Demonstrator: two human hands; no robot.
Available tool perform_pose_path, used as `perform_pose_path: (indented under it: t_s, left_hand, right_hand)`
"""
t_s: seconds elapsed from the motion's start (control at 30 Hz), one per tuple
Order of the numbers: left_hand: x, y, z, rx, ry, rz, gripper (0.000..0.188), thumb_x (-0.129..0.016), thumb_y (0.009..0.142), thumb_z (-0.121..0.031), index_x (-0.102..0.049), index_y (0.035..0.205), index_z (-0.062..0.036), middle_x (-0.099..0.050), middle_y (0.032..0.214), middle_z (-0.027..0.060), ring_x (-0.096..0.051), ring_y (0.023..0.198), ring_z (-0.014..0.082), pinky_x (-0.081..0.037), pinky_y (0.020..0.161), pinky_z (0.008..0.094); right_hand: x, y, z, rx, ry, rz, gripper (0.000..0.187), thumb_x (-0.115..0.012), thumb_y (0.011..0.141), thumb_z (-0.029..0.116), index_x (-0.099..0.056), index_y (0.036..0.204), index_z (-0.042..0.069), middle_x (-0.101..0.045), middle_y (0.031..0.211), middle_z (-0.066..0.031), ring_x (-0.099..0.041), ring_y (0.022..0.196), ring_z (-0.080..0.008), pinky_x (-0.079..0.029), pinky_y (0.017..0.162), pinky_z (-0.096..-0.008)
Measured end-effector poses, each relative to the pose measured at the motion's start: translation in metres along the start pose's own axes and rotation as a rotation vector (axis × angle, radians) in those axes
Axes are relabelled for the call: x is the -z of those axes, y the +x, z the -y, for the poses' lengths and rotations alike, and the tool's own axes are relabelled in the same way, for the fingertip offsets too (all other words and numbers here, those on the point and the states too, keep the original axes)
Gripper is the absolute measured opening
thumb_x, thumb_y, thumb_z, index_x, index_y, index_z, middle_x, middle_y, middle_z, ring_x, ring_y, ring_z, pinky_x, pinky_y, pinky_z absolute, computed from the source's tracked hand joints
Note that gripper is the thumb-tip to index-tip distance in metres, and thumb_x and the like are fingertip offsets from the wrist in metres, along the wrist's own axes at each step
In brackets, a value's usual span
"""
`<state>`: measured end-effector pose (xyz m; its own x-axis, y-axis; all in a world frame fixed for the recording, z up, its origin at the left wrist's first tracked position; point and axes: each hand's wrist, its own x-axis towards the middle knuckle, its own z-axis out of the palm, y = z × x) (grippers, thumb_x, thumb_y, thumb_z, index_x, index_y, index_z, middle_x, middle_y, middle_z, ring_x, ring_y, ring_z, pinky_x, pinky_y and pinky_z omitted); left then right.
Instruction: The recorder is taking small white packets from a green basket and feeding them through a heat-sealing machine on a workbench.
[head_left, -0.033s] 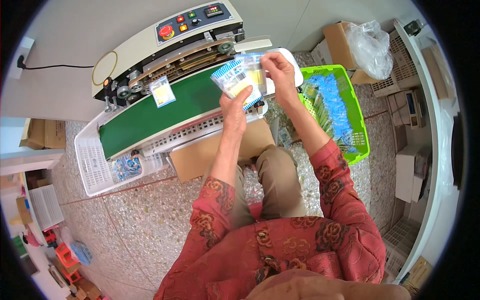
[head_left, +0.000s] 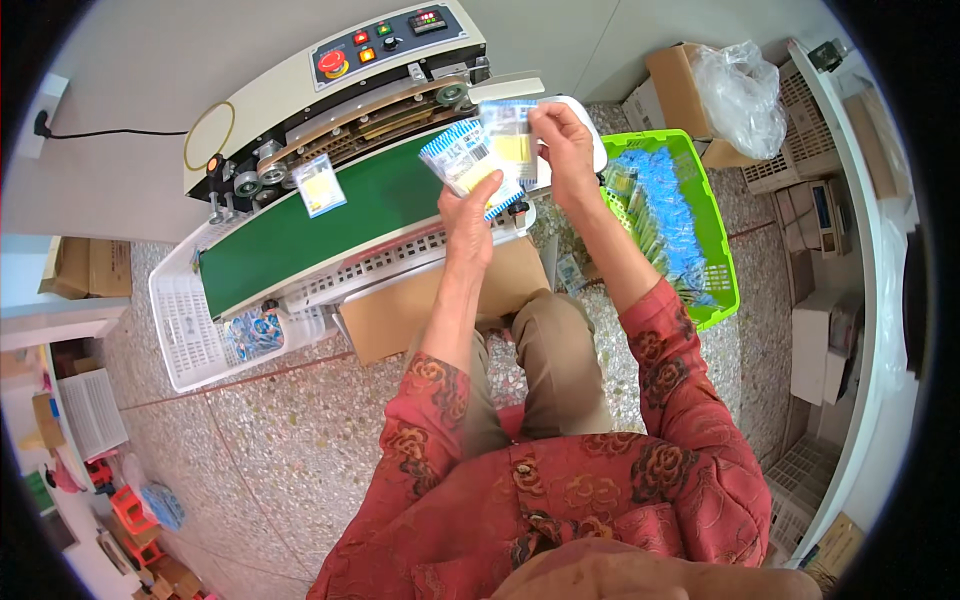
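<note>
My left hand [head_left: 468, 215] is closed on a few flat plastic packets [head_left: 462, 165] with blue-striped ends and yellow contents, fanned above the green conveyor belt [head_left: 385, 190]. Between the fingertips of my right hand [head_left: 568, 150] is the edge of another clear packet [head_left: 510, 135] with a yellow patch. It hangs beside the left hand's bunch and partly overlaps it. A single similar packet [head_left: 320, 187] lies farther left on the belt, its upper edge near the rollers of the sealing machine [head_left: 290, 100].
A bright green basket [head_left: 722, 250] full of blue-ended packets stands on the right. Under the belt's left end sits a white basket [head_left: 180, 340] with some packets. A cardboard box [head_left: 390, 325] is by my knees. Shelving [head_left: 850, 440] lines the right side.
The single packet on the belt has shifted slightly left. My right hand and its packet have moved a little to the right; my left hand has barely moved.
</note>
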<state>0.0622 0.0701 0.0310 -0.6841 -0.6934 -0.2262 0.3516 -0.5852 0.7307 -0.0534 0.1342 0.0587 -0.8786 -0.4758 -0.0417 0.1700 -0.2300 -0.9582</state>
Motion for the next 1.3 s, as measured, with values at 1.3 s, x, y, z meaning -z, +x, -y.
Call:
perform_pose_path:
  t_s: [1.3]
  left_hand:
    - [0.004, 0.0, -0.014, -0.127, 0.01, -0.07, 0.042, -0.062, 0.073, -0.002, -0.044, 0.111, 0.0017, -0.061, 0.096, 0.0167, -0.062, 0.082, 0.0235, -0.05, 0.073, 0.0311]
  right_hand:
    - [-0.014, 0.059, -0.059, -0.358, -0.112, 0.143, 0.02, -0.06, 0.078, 0.012, -0.058, 0.092, -0.002, -0.06, 0.083, -0.0069, -0.058, 0.069, -0.0125, -0.05, 0.054, -0.0215]
